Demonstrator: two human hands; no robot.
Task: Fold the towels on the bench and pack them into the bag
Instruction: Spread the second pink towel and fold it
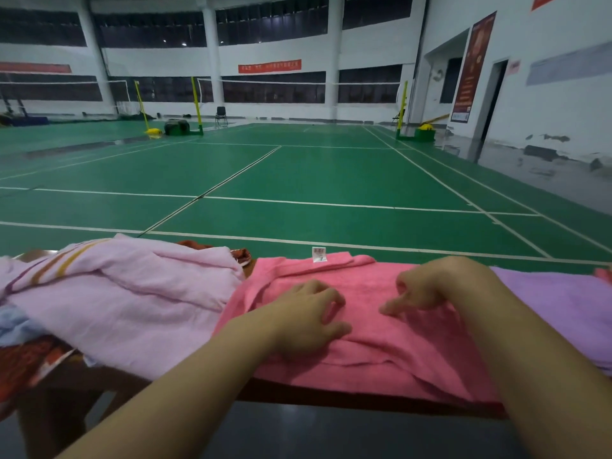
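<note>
Pink towel (381, 352) (label at far edge) lies under left hand (308, 321) and right hand (427, 286), fingers loosely curled, gripping nothing.

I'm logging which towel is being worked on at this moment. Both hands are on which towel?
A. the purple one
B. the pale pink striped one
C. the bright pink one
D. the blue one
C: the left hand and right hand both rest on the bright pink towel, between the pale pink towel and the purple towel.
</note>
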